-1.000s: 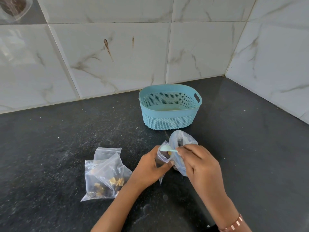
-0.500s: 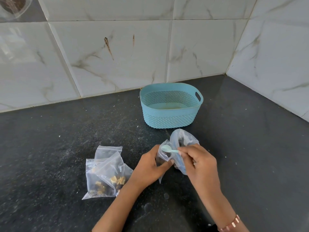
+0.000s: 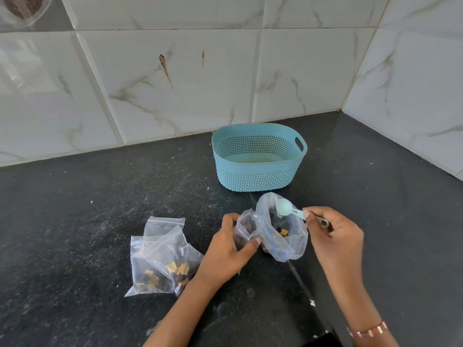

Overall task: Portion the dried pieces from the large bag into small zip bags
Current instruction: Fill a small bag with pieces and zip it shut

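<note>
Dark stone surface (image 3: 75, 234) meets white tiled walls (image 3: 175, 78) behind and to our right. We count one blue basket (image 3: 258, 176) beyond our hands, three filled small zip bags (image 3: 160, 261) piled left of our left hand (image 3: 225, 254), one large bag (image 3: 285, 236) and one scoop (image 3: 285, 209). Our left hand pinches a fourth small bag (image 3: 244, 229) open; our right hand (image 3: 333, 236) pinches the scoop's handle. Open surface lies left and right. Since half a second ago, the scoop has moved from the small bag to above the large bag's mouth.
</note>
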`<act>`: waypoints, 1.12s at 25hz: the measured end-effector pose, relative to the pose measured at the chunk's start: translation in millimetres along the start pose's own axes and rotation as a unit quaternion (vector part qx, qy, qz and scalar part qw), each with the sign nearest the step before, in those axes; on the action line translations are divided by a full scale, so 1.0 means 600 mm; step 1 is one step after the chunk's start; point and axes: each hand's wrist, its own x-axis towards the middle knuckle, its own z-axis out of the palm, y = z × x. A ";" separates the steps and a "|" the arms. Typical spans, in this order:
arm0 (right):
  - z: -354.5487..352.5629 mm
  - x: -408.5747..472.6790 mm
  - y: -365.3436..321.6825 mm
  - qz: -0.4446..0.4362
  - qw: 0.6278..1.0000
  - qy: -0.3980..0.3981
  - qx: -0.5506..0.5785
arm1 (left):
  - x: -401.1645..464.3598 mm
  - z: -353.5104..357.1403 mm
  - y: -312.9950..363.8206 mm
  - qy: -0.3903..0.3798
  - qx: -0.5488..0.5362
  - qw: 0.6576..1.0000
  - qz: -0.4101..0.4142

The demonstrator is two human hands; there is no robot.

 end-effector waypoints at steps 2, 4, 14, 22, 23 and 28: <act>-0.006 0.002 0.014 -0.024 0.997 -0.014 -0.078 | 0.000 -0.002 -0.003 0.018 -0.013 1.000 -0.001; -0.003 -0.004 0.027 -0.051 0.985 -0.039 -0.158 | 0.004 -0.008 -0.009 0.025 -0.043 0.999 -0.022; 0.021 -0.017 0.007 -0.100 0.955 -0.094 -0.263 | -0.010 -0.027 -0.023 0.019 -0.194 0.979 -0.050; 0.054 -0.009 -0.040 -0.049 0.970 -0.207 -0.114 | -0.020 -0.048 -0.011 -0.018 -0.254 0.965 -0.055; 0.057 -0.008 -0.045 -0.030 0.970 -0.219 -0.097 | -0.020 -0.049 -0.008 -0.033 -0.267 0.961 -0.058; 0.059 -0.001 -0.058 0.021 0.972 -0.235 -0.013 | -0.017 -0.051 0.001 -0.020 -0.279 0.960 -0.036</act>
